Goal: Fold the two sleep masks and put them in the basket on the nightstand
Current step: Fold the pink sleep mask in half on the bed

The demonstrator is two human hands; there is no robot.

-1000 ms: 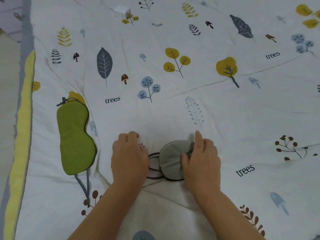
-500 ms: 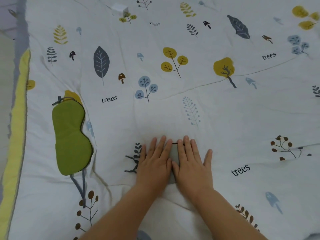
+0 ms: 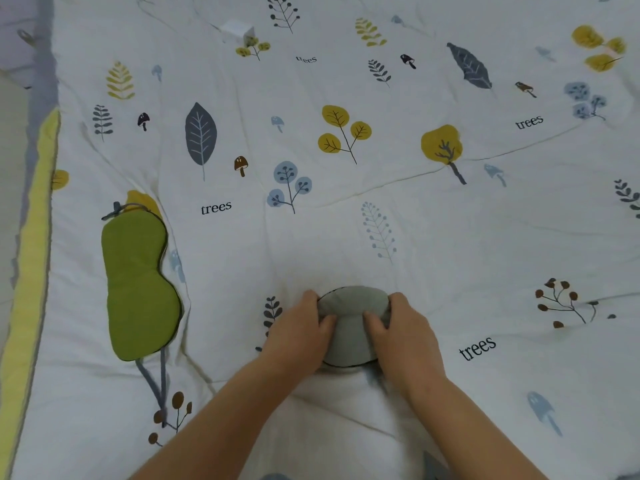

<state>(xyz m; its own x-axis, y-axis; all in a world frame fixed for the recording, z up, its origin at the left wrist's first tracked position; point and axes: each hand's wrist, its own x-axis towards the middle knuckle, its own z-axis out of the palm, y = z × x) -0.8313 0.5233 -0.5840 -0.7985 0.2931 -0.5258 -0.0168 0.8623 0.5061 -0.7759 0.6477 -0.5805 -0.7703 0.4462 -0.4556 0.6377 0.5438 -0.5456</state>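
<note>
1. two sleep masks show on the quilt (image 3: pixel 346 237), a white cover printed with leaves, mushrooms and the word "trees".
2. the grey sleep mask (image 3: pixel 351 323) sits low in the centre of the frame, folded into a rounded pad with a dark piped edge; it lies on the quilt between the two hands.
3. the left hand (image 3: pixel 298 336) grips the pad's left side, fingers curled round its edge and the thumb pressed onto its top face.
4. the right hand (image 3: pixel 405 332) mirrors this on the right side, fingers wrapped over the edge, thumb pressing the top; the two thumbs are near each other, not touching.
5. the green sleep mask (image 3: pixel 138 282) lies flat and unfolded at the left of the frame, well apart from the hands, its long axis running up and down; a grey strap end (image 3: pixel 116 209) sticks out at its upper tip.
6. one small white box (image 3: pixel 239 31) rests on the quilt at the upper centre-left.
7. a yellow band (image 3: pixel 31 271) runs along the quilt's left edge.
</note>
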